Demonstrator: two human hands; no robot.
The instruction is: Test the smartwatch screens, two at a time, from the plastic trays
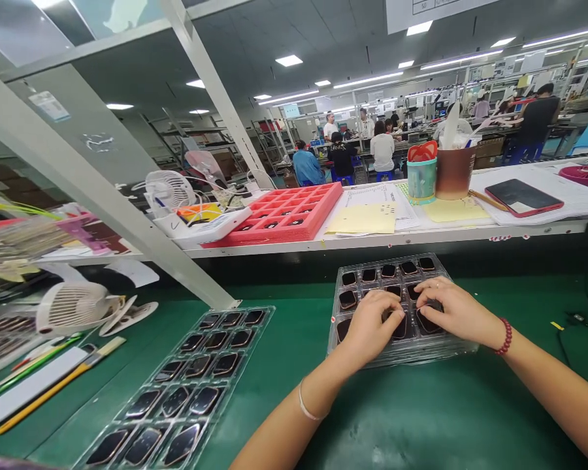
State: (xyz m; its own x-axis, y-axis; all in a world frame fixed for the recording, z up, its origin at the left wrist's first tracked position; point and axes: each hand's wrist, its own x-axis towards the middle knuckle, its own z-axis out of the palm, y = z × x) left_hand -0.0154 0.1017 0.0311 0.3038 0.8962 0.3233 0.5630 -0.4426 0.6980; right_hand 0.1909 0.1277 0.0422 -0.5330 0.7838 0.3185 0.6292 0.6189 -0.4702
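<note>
Hands [375,323] hide several dark pieces [400,326] in the stacked trays. The left tray [240,375] runs off the bottom edge; print on the papers [372,202] is illegible.

Factory floor — green workbench [264,385], seated workers [343,156], shelving racks [196,134], ceiling lights [289,61]

two hands [376,326], two bracelets [506,337], fifteen dark pieces [204,399] in the left clear tray [242,378], two cups [455,175] and one phone [523,196] on the shelf [362,240], two white fans [73,308].

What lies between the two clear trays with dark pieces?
In the head view, bare green table lies between the left-hand tray and the right-hand tray; the left forearm crosses nearer the camera.
</note>
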